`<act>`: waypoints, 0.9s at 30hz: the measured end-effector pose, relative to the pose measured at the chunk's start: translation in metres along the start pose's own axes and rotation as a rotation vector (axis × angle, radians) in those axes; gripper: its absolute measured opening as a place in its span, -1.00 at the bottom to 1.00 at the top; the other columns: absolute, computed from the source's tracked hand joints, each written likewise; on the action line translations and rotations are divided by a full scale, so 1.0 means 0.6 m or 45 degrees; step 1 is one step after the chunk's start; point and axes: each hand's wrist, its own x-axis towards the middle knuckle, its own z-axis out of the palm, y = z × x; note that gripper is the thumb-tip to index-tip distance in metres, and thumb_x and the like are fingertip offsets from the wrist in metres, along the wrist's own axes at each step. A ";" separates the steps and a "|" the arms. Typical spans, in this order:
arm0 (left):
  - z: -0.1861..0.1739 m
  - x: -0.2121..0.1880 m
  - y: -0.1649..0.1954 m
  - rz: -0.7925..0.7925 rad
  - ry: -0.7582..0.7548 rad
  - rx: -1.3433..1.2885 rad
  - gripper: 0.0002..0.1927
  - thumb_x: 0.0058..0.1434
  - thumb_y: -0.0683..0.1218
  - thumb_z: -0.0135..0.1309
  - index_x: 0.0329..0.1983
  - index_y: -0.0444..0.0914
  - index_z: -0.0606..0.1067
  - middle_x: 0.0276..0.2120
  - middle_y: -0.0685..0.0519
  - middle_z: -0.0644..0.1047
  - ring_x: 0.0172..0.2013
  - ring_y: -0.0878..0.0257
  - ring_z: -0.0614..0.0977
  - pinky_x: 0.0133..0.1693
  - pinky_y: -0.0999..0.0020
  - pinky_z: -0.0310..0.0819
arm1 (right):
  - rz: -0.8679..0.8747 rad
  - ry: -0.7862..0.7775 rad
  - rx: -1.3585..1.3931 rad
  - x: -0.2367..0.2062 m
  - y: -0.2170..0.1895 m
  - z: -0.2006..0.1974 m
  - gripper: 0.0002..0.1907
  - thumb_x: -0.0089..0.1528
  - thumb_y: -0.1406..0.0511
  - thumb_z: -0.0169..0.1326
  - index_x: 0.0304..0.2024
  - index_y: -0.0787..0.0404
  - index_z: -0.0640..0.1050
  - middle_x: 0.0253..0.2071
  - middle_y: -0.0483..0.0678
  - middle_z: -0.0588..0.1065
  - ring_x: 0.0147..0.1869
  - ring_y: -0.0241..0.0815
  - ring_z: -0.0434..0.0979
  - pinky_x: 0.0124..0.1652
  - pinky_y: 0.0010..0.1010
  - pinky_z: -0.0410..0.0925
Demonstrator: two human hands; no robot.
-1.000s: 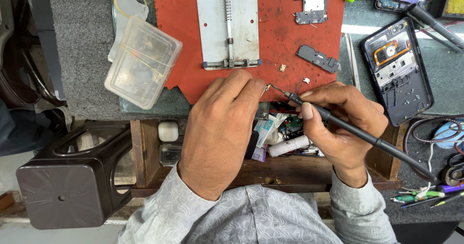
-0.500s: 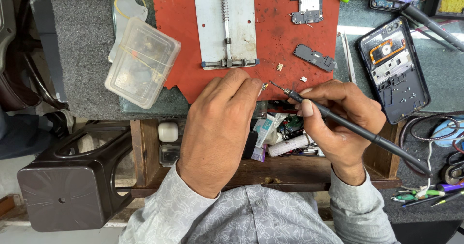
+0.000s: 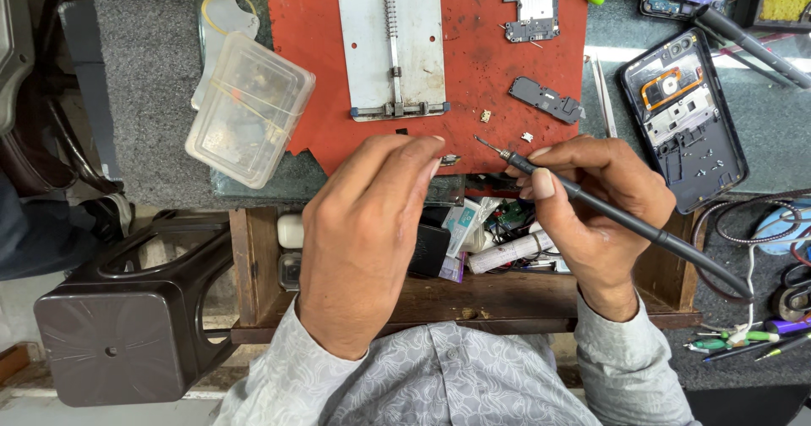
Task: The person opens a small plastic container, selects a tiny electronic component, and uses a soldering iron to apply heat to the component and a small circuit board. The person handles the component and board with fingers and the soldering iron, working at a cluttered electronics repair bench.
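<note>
My left hand (image 3: 367,223) pinches a tiny metal part (image 3: 450,160) between its fingertips at the near edge of the red work mat (image 3: 490,71). My right hand (image 3: 596,198) grips a thin black corded tool (image 3: 625,219) like a pen, its fine tip (image 3: 480,141) pointing left at the small part, a short gap away. Both hands hover over an open wooden drawer (image 3: 507,295) holding tubes and small packets.
A metal holder plate (image 3: 390,42), a circuit board (image 3: 532,4) and small black part (image 3: 545,99) lie on the mat. An opened phone (image 3: 683,122) lies right, a clear plastic box (image 3: 249,109) left, a dark stool (image 3: 127,308) below left. Screwdrivers (image 3: 743,341) and cables sit bottom right.
The left hand's fingertips have lifted slightly and drawn back from the tool tip, showing the tiny part. The right hand and tool hold almost still.
</note>
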 end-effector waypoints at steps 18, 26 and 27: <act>0.002 -0.018 -0.011 0.012 0.075 0.110 -0.76 0.32 -0.26 0.18 0.05 -0.28 0.57 -0.04 0.03 0.54 -0.05 0.09 0.60 -0.02 0.20 0.53 | -0.013 0.011 0.067 0.000 -0.006 0.002 -0.88 0.43 0.46 0.13 -0.05 0.46 0.50 -0.20 0.13 0.61 -0.21 -0.27 0.66 -0.16 -0.55 0.53; -0.001 -0.021 -0.011 -0.050 0.013 0.157 -0.70 0.24 -0.20 0.24 0.04 -0.28 0.55 -0.01 0.00 0.48 -0.05 0.08 0.50 -0.04 0.16 0.45 | -0.028 0.007 0.096 0.001 -0.007 0.004 -0.87 0.46 0.43 0.12 -0.04 0.46 0.49 -0.18 0.14 0.61 -0.19 -0.26 0.66 -0.15 -0.53 0.53; 0.000 -0.020 -0.011 -0.054 0.009 0.163 -0.72 0.24 -0.21 0.23 0.02 -0.27 0.55 -0.02 0.00 0.48 -0.06 0.09 0.50 -0.03 0.16 0.45 | -0.028 0.007 0.096 0.001 -0.008 0.004 -0.87 0.46 0.43 0.12 -0.04 0.46 0.49 -0.18 0.14 0.61 -0.19 -0.26 0.65 -0.15 -0.53 0.53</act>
